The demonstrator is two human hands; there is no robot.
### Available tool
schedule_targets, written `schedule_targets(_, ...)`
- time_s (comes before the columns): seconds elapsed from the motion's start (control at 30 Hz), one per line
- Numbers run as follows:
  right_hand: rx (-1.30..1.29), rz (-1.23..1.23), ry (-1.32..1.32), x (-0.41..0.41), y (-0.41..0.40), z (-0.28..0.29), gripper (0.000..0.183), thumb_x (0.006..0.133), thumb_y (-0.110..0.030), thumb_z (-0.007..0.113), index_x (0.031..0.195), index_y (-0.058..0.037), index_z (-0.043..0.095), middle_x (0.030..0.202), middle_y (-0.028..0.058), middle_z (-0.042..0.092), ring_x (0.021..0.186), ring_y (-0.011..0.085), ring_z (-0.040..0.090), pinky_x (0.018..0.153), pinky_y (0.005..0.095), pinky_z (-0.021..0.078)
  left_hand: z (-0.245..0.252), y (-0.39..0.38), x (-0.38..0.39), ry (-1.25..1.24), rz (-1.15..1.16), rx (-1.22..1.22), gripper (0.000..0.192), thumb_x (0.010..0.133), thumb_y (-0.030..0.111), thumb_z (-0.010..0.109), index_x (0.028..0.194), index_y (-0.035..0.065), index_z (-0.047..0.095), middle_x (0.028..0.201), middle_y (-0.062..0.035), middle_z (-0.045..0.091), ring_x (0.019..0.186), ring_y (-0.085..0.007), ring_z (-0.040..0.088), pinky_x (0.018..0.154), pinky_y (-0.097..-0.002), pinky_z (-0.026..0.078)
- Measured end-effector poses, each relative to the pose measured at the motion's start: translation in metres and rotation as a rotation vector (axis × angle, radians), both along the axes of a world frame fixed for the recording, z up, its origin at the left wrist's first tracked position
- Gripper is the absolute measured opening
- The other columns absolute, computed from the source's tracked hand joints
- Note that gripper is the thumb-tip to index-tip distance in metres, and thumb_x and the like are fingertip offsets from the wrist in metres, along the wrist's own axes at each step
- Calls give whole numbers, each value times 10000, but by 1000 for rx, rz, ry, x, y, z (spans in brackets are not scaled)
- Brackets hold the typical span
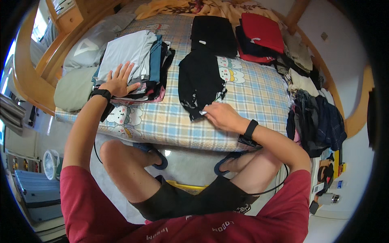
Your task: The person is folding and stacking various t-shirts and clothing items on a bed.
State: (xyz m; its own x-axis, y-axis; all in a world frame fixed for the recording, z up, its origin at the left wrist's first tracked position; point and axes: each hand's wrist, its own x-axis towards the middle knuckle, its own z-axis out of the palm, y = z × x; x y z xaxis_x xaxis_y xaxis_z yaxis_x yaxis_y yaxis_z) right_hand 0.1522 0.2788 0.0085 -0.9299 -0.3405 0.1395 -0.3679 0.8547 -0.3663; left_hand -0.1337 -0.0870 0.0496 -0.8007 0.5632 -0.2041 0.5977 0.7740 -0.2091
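Observation:
My left hand [120, 83] rests flat, fingers spread, on a light grey folded garment [127, 48] at the top of a stack of folded clothes [155, 65]. Between the thumb and fingers of my right hand [222, 115] is the near edge of a black garment [200, 79] with a white print. This garment lies rumpled on the plaid bedspread [258, 91], its far end against a folded black pile [212, 33]. Most of the print is creased and cannot be made out.
Red and black folded clothes [261, 33] stand at the far right. Loose garments and jeans [319, 118] hang over the bed's right edge. To the left lie a grey-green folded cloth [74, 88] and a grey plastic bag [91, 45]. A patterned orange blanket [206, 7] covers the far end.

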Motion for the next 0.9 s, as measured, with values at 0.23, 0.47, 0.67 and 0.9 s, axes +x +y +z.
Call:
schedule_targets(0.23, -170, 173, -407, 28, -14, 38, 198, 896, -87, 699, 1064, 0, 759, 959, 178, 781, 885, 298, 764, 836, 399, 606, 31, 63, 50, 272, -157, -35, 544, 868, 400, 803, 1255, 27, 718, 1305, -180, 686, 1263, -348, 647, 1059, -539, 492)
schedule_targets(0.47, -429, -468, 44, -38, 48, -27, 593, 853, -378, 877, 1231, 32, 675, 1209, 227, 720, 1078, 307, 727, 927, 413, 588, 11, 164, 110, 99, -380, 208, 576, 846, 143, 760, 1384, 22, 595, 1262, -181, 686, 1241, -372, 659, 1018, -494, 548)
schedule_targets(0.67, -521, -525, -40, -63, 12, -41, 840, 765, -409, 936, 1354, 92, 607, 1257, 328, 708, 1184, 440, 709, 1003, 457, 579, -34, 185, 62, -98, -94, 384, 1034, 766, 95, 825, 1651, 19, 296, 1442, -245, 624, 1345, -448, 596, 1121, -478, 506)
schedule_targets(0.9, -292, -25, 73, -27, -17, -15, 378, 881, -91, 744, 1241, 11, 691, 1144, 229, 664, 1104, 460, 676, 953, 533, 570, 0, 184, 81, -181, -567, 338, 863, 694, -35, 807, 1507, 119, 558, 1252, -167, 652, 1214, -431, 617, 1017, -473, 533)
